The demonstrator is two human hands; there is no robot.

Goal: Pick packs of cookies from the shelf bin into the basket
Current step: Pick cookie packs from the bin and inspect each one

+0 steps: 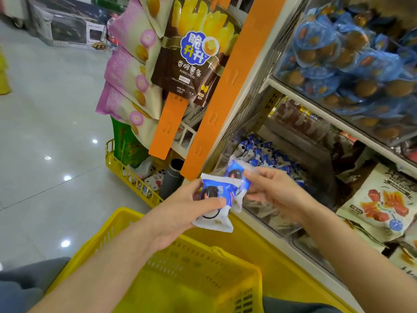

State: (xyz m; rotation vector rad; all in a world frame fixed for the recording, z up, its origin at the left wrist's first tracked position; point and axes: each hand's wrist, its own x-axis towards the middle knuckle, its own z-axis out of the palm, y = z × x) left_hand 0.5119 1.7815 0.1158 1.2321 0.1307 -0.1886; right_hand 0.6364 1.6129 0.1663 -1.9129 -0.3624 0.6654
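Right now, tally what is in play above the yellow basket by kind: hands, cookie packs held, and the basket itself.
Hands: 2, the left hand and the right hand
Cookie packs held: 2, the left pack and the right pack, one in each hand
Basket: 1, the yellow basket
Total: 5

The basket (117, 224) sits at the bottom, under both hands. The left hand (180, 211) holds a cookie pack (214, 199) over the basket's far rim. The right hand (277, 190) holds a second pack (237, 173) just right of the first and a bit higher. Behind the hands is the shelf bin (277, 224) with more packs (266, 152) in it. Snack bags (191, 53) hang above, to the left. A low rack (121, 170) stands on the floor (45, 132), left of the bin.
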